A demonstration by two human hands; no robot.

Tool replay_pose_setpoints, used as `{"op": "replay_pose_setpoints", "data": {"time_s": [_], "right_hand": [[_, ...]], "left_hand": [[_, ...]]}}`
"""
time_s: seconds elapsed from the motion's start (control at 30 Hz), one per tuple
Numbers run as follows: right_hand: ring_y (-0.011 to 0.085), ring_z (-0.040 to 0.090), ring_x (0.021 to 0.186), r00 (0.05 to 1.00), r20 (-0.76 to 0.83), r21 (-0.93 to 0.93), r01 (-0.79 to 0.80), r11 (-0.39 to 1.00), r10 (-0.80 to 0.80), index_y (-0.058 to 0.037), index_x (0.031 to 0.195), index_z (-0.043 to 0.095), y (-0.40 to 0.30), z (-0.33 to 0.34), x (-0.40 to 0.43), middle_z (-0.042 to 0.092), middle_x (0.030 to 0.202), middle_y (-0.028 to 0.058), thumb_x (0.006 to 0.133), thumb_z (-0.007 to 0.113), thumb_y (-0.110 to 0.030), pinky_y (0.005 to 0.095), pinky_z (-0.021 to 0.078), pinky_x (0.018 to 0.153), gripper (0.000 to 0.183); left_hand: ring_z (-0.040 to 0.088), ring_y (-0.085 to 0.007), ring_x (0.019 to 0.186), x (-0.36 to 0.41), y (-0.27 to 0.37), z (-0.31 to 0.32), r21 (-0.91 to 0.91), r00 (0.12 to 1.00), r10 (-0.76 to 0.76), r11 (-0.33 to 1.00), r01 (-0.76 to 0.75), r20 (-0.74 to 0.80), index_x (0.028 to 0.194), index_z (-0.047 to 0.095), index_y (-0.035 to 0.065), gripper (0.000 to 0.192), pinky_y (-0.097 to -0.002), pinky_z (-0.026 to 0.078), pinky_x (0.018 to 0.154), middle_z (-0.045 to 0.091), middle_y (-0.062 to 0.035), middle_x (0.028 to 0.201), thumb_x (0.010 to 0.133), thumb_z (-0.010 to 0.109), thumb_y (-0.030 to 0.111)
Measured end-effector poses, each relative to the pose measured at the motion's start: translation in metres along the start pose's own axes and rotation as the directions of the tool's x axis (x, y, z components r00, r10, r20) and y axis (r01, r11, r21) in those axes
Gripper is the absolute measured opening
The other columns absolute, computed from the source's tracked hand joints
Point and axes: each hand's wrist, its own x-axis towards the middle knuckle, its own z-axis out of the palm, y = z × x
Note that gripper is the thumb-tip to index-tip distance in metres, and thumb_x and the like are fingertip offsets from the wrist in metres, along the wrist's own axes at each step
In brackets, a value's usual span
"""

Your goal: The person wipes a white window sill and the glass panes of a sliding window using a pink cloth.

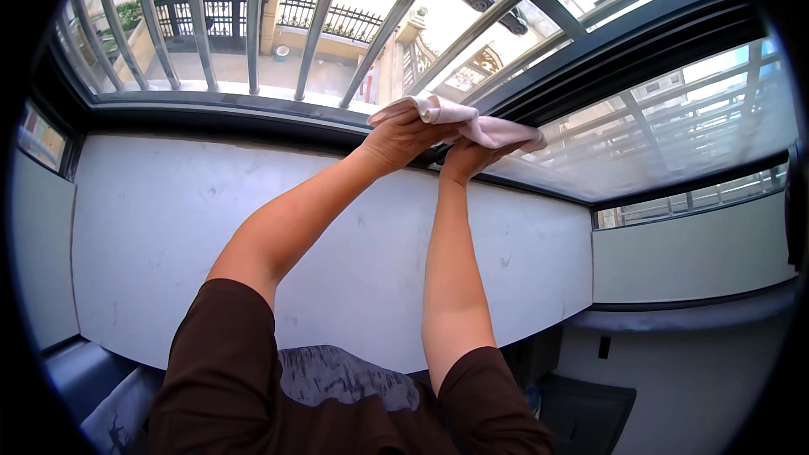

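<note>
A pale pink cloth (505, 131) is bunched between my two hands at the dark window frame (265, 123). Its left end lies over the fingers of my left hand (399, 138), which grips it near the frame's lower rail. My right hand (469, 157) holds the cloth from below, its fingers partly hidden beneath the folds. Just right of the cloth is a sliding window pane (670, 120) with reflections on it. Both arms reach out over a white marble-patterned windowsill (354, 234).
Metal security bars (253, 25) stand outside the window. Beyond them are a black iron gate (202, 9), a fence and a parked dark car (493, 0). Side walls with narrow glass strips bound the sill. A dark box-like object (588, 414) sits low on the right.
</note>
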Motion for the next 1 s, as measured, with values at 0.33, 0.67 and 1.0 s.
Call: {"op": "replay_pose_setpoints", "data": {"time_s": [0.33, 0.67, 1.0], "right_hand": [[0.0341, 0.011, 0.147, 0.988, 0.018, -0.092, -0.153, 0.984, 0.155, -0.0047, 0.154, -0.003, 0.057, 0.007, -0.082, 0.002, 0.160, 0.0216, 0.075, 0.080, -0.023, 0.0423, 0.0134, 0.120, 0.116], [0.0380, -0.002, 0.149, 0.973, 0.056, 0.093, 0.217, 0.972, -0.223, 0.0050, 0.151, 0.002, 0.002, -0.020, 0.016, -0.001, 0.159, 0.0269, 0.087, 0.067, -0.029, 0.0463, 0.0024, 0.119, 0.098], [0.0435, 0.029, 0.138, 0.875, -0.113, 0.017, 0.476, 0.879, -0.471, 0.0025, 0.148, 0.008, -0.088, -0.051, 0.232, 0.026, 0.144, 0.0307, 0.093, 0.054, -0.046, 0.0516, 0.0245, 0.118, 0.087]], "left_hand": [[0.013, -0.0121, 0.147, -0.046, 0.012, -0.005, -0.078, 0.895, 0.205, 0.979, -0.190, 0.395, 0.154, 0.021, 0.0271, 0.068, -0.0370, 0.008, 0.123, 0.015, 0.0118, 0.160, 0.090, 0.046, 0.022], [0.015, -0.0108, 0.147, 0.007, 0.000, 0.016, -0.134, 0.994, 0.108, 0.985, -0.105, 0.021, 0.153, 0.020, 0.0322, 0.068, -0.0346, 0.005, 0.124, 0.016, 0.0095, 0.161, 0.092, 0.050, 0.023], [0.020, -0.0154, 0.146, 0.198, -0.054, -0.119, -0.151, 0.896, -0.049, 0.988, -0.020, -0.442, 0.144, 0.043, 0.0240, 0.055, -0.0385, 0.015, 0.123, 0.027, 0.0030, 0.157, 0.090, 0.057, 0.017]]}}
